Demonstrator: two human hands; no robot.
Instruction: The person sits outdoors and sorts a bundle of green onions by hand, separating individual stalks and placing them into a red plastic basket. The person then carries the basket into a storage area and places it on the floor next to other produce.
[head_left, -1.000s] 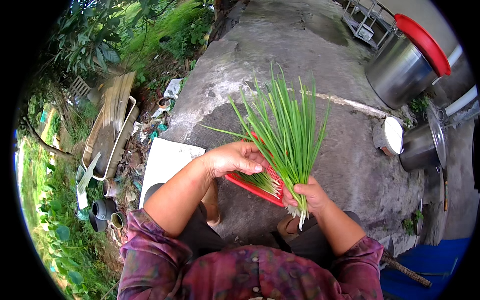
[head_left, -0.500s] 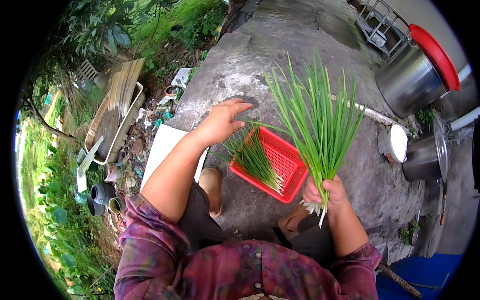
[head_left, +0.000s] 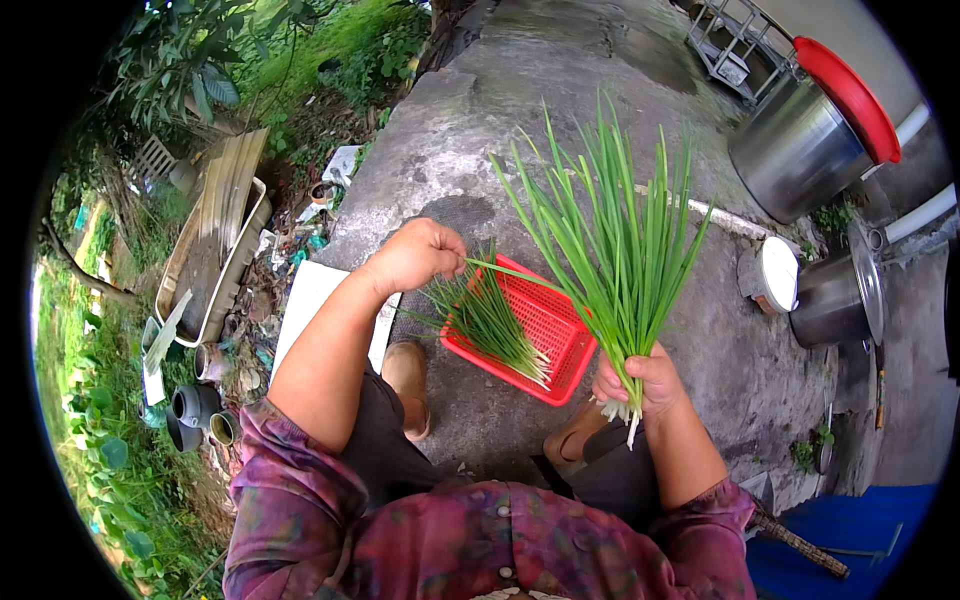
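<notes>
My right hand [head_left: 648, 382] grips a bunch of green onions [head_left: 628, 265] near the white root ends, its long leaves fanning up and away from me. One leaf bends out leftward from the bunch, and my left hand [head_left: 420, 256] pinches it near the tip. Below that hand, a red plastic basket [head_left: 572, 383] with a slotted bottom rests on the ground between my feet. A smaller bundle of thin, darker green onions [head_left: 492, 322] lies along its left side, pale ends toward me and tips hanging over the rim.
A white board or sheet [head_left: 312, 308] lies left of the basket. Farther left are a long tub [head_left: 245, 245] with planks, pots [head_left: 197, 400] and scattered litter. On the right stand a big metal pot [head_left: 795, 150] with a red basin, a white-lidded bucket [head_left: 775, 275] and another pot [head_left: 835, 305].
My left hand has closed from spread fingers into a pinch on a leaf tip, drawing that leaf out to the left. My right hand keeps its grip. The whole view has shifted slightly.
</notes>
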